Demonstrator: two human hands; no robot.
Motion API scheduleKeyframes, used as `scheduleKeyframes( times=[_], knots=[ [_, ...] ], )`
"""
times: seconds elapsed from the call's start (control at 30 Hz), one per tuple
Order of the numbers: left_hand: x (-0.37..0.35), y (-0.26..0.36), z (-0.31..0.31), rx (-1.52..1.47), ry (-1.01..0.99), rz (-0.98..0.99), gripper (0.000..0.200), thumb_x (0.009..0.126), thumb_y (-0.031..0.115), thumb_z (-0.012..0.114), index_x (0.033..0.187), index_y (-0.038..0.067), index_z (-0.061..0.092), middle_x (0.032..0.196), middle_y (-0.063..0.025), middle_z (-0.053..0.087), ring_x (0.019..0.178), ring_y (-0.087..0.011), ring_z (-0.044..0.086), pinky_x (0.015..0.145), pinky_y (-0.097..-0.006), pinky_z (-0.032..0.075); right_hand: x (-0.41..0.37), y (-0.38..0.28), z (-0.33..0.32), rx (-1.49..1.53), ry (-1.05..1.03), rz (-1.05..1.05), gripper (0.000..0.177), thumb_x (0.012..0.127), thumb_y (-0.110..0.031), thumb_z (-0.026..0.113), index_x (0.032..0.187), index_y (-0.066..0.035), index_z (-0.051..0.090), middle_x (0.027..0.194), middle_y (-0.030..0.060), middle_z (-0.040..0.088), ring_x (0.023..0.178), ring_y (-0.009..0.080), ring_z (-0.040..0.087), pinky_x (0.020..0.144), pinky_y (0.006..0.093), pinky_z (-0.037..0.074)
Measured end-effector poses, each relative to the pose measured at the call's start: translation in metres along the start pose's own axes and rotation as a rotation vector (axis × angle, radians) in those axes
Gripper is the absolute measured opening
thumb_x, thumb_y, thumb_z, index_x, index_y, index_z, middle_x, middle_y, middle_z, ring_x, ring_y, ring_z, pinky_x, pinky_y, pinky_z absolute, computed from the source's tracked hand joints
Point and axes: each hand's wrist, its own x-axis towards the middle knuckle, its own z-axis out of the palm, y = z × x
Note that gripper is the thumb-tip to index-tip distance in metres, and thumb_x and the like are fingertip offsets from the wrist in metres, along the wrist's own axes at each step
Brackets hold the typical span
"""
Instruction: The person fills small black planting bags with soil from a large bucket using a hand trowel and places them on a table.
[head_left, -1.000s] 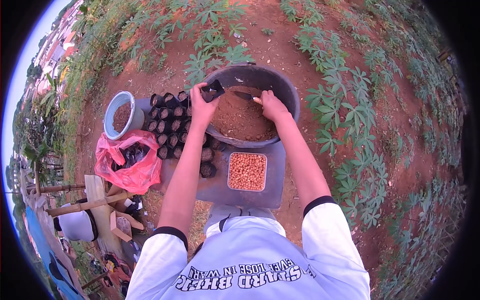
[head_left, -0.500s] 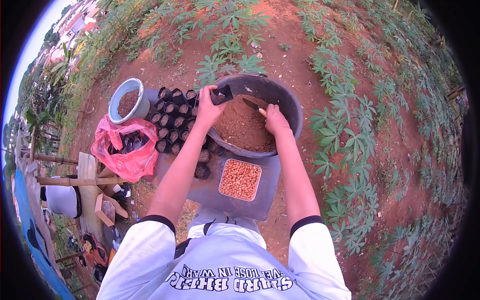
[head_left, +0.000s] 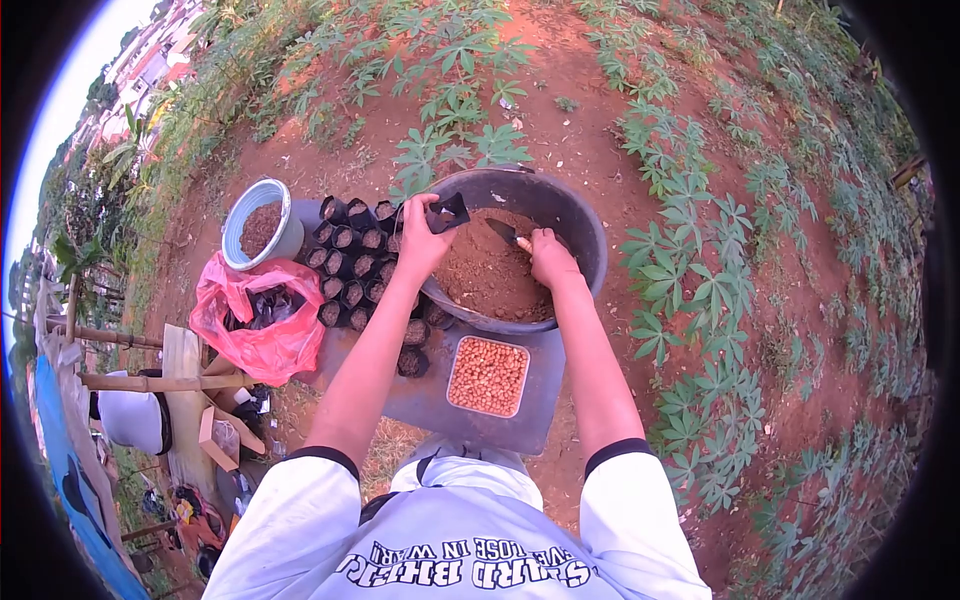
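Note:
My left hand (head_left: 424, 238) pinches a small black plastic planting bag (head_left: 449, 211) by its side, its mouth open, over the left side of a large dark basin (head_left: 590, 222). Brown soil (head_left: 487, 285) fills much of the basin. My right hand (head_left: 553, 261) is closed around the handle of a small trowel (head_left: 503, 231), whose dark blade points left toward the bag, close over the soil. Left of the basin stand several rows of black planting bags (head_left: 344, 238) filled with soil, partly hidden behind my left forearm.
A square tub of orange-yellow kernels (head_left: 487, 376) sits on the grey table (head_left: 420, 402) near me. At the left are a light blue bucket (head_left: 288, 236) holding soil and a pink plastic bag (head_left: 230, 340) with black plastic inside. Leafy plants (head_left: 660, 250) grow beyond and to the right.
The whole scene sits slightly lower in view as the camera shifts. The trowel blade has dipped a little and tilts more steeply; the black bag stays in my left hand.

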Motion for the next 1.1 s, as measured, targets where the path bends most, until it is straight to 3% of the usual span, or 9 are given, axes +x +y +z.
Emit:
scheduleKeyframes(
  times=[0.3, 0.37, 0.5, 0.93, 1.03, 1.1],
  knots=[
    [-0.001, 0.003, -0.003, -0.046, 0.007, -0.024, 0.055, 0.071, 0.008, 0.078, 0.119, 0.004, 0.05, 0.113, -0.014, 0.05, 0.106, -0.0307, 0.054, 0.092, -0.0383, 0.046, 0.001, 0.001, 0.001, -0.042, -0.039, -0.02, 0.037, 0.086, -0.003, 0.063, 0.122, 0.001, 0.057, 0.132, 0.0219, 0.053, 0.118, 0.0384, 0.058, 0.099, 0.045, 0.049],
    [-0.001, 0.002, -0.002, -0.047, 0.017, -0.008, 0.055, 0.071, 0.007, 0.078, 0.119, 0.004, 0.05, 0.114, -0.0139, 0.05, 0.107, -0.0307, 0.054, 0.092, -0.0383, 0.046, -0.002, -0.003, -0.003, -0.115, -0.084, -0.032, 0.038, 0.087, 0.0, 0.058, 0.125, 0.0, 0.056, 0.142, 0.0216, 0.047, 0.118, 0.0355, 0.06, 0.097, 0.0436, 0.053],
    [0.002, -0.008, 0.004, -0.061, 0.065, 0.082, 0.056, 0.071, 0.006, 0.078, 0.119, 0.005, 0.049, 0.114, -0.013, 0.049, 0.106, -0.0298, 0.053, 0.093, -0.0382, 0.045, 0.003, 0.002, 0.003, -0.155, -0.074, -0.044, 0.038, 0.087, 0.0, 0.057, 0.125, 0.0, 0.057, 0.143, 0.0214, 0.047, 0.119, 0.0353, 0.06, 0.098, 0.0431, 0.052],
    [0.002, -0.006, 0.003, -0.05, 0.03, 0.102, 0.059, 0.069, 0.002, 0.077, 0.12, 0.005, 0.048, 0.11, -0.0121, 0.049, 0.1, -0.0277, 0.053, 0.091, -0.0378, 0.046, 0.004, 0.003, 0.005, -0.088, -0.129, 0.008, 0.044, 0.086, 0.003, 0.054, 0.129, -0.002, 0.058, 0.143, 0.023, 0.047, 0.125, 0.0364, 0.056, 0.105, 0.0429, 0.047],
    [0.001, -0.006, 0.004, -0.049, 0.028, 0.096, 0.059, 0.069, 0.003, 0.077, 0.119, 0.005, 0.048, 0.11, -0.0123, 0.05, 0.101, -0.0278, 0.053, 0.092, -0.038, 0.046, 0.004, 0.003, 0.003, -0.093, -0.166, -0.002, 0.04, 0.087, 0.003, 0.053, 0.126, -0.003, 0.061, 0.14, 0.0226, 0.051, 0.123, 0.0362, 0.057, 0.104, 0.043, 0.048],
    [0.001, -0.006, 0.004, -0.051, 0.038, 0.092, 0.059, 0.069, 0.003, 0.079, 0.119, 0.005, 0.049, 0.11, -0.0125, 0.05, 0.101, -0.0281, 0.053, 0.092, -0.0381, 0.046, 0.005, 0.003, 0.002, -0.146, -0.186, -0.022, 0.03, 0.093, -0.004, 0.05, 0.119, -0.003, 0.065, 0.138, 0.0217, 0.054, 0.118, 0.0333, 0.062, 0.098, 0.0422, 0.053]
  ],
)
